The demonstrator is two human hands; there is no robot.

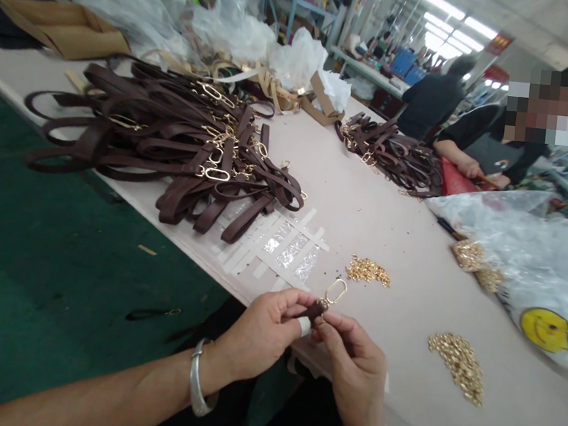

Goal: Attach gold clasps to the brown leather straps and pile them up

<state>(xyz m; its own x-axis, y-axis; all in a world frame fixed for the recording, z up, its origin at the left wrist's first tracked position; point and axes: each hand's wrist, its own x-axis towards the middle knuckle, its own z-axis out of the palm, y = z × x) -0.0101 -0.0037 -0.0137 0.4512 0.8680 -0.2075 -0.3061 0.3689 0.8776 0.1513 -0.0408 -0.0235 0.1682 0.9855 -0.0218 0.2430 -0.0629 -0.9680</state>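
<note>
My left hand (273, 326), with a silver bangle on its wrist and a white wrap on the thumb, is closed on a dark brown leather strap (313, 309). A gold oval clasp (336, 292) sticks up from the strap's end. Close against that end, my right hand (353, 354) pinches with thumb and forefinger; whatever lies between the fingertips is too small to make out. Just beyond the hands lies a pile of small gold hardware pieces (369, 271). A second pile of gold pieces (457, 367) is farther right on the table.
A large heap of brown straps with gold clasps (185, 143) covers the table's left side. Another strap heap (390, 153) lies farther back, near a seated person (496, 146). A plastic bag (525, 256) stands at the right. One strap (148, 314) lies on the green floor.
</note>
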